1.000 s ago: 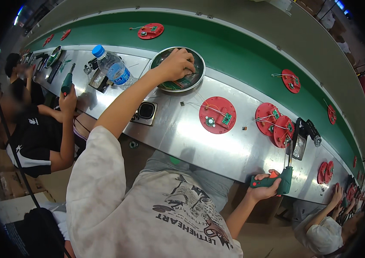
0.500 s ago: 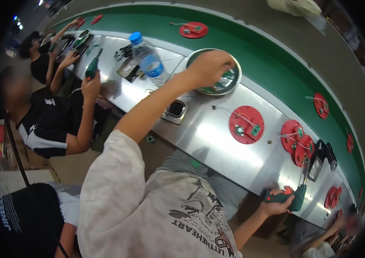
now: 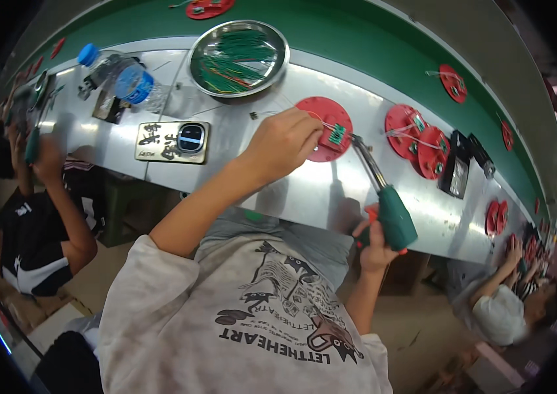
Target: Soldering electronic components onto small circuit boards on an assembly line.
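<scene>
My left hand [image 3: 283,146] is closed in a pinch over a red disc [image 3: 323,152], holding a thin wire [image 3: 318,119] of which only a short orange length shows by the fingertips. Mounted on the disc is a small green circuit board [image 3: 337,134], with pale wires running off it. My right hand [image 3: 376,248] grips a green soldering gun [image 3: 393,213] with a red trigger. Its metal tip points at the board's right edge; whether it touches cannot be made out. Behind my left hand, a round steel bowl [image 3: 193,73] holds green, red and yellow wires.
A phone [image 3: 149,146] lies on the steel bench, with a plastic bottle [image 3: 135,84] behind it. Several red discs [image 3: 404,125] lie to the right beside a black tray [image 3: 454,172]. More discs sit on the green belt [image 3: 344,52]. Co-workers are at both sides.
My left hand has left the steel bowl and come to the red disc. My right hand has brought the soldering gun leftward to the board. The view has shifted too.
</scene>
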{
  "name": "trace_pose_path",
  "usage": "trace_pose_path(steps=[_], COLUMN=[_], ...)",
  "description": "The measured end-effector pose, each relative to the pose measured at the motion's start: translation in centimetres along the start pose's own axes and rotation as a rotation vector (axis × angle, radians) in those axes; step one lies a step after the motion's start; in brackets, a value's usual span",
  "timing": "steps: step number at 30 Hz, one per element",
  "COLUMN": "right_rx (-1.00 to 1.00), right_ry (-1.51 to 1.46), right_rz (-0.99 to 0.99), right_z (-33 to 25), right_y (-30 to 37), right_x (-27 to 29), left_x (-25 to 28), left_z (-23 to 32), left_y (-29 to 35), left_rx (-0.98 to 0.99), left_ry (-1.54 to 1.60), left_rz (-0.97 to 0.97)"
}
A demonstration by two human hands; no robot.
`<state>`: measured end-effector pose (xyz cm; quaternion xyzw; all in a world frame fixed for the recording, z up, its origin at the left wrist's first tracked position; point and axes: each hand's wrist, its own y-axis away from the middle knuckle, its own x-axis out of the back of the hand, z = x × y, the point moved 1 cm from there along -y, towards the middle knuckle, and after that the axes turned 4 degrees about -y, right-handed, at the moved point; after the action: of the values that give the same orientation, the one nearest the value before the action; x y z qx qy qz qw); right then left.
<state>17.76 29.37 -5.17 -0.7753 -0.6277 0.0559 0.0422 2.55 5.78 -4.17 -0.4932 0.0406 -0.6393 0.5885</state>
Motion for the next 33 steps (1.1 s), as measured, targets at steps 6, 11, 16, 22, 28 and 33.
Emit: trace_pose_path(steps=[6, 11, 16, 22, 28, 33], right_rx=[0.003, -0.018, -0.031, -0.022, -0.126, -0.010], right_ry=[-0.019, -0.028, -0.028, -0.002, -0.006, -0.057], right_rz=[-0.068, -0.081, -0.065, -0.094, -0.040, 0.014], right_z=[0.2, 0.1, 0.1, 0.2, 0.0, -0.3], right_y=[-0.8, -1.1, -1.3, -1.4, -1.4, -1.5], right_x=[-1.2, -1.2, -1.2, -1.0, -1.0, -1.3], left_x=[-1.8, -1.8, -2.0, -2.3, -2.5, -2.3], left_z=[-0.6, -0.9, -1.1, -1.3, -1.6, -1.5], left_y=[0.6, 0.7, 0.7, 0.9, 0.9, 1.0], left_rx=[-0.030, -0.054, -0.066, -0.066, -0.073, -0.065], left_ry=[-0.147, -0.155, -0.140, -0.135, -0.140, -0.119], left_rz=[-0.008, -0.032, 0.000, 0.000, -0.006, -0.014])
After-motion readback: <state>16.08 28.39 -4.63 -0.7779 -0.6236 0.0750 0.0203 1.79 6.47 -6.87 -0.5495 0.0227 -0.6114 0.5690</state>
